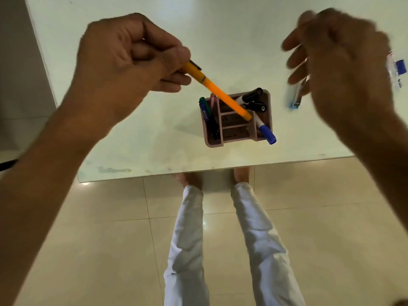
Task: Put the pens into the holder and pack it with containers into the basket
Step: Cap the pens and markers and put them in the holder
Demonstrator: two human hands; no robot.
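your right hand [337,62] is smeared with blur, so what its loosely spread fingers are doing is hard to read; a pale pen with a blue end [295,96] shows just under them, and whether you're touching it i cannot tell. further out from the holder on that same side, a white and blue thing [396,69] is cut by the frame edge and too blurred to name.

your left hand [132,56] is curled tight round the upper end of the orange pen [217,91], which slants down from your fingers with its lower tip over the pink holder [237,119], right at the middle compartments. whether the tip is inside yet is not clear.

the holder stands on the white table [132,129], near the table's front edge. in its left slot there are a green-capped and a blue pen [204,109], with something dark below them. at its far right corner you've got two black-capped markers [254,99], and one blue-capped marker [266,130] leaning out over its near right corner. one holder, one orange pen in hand.

below the table edge, your white trouser legs [254,239] stand on beige tiles [88,239].
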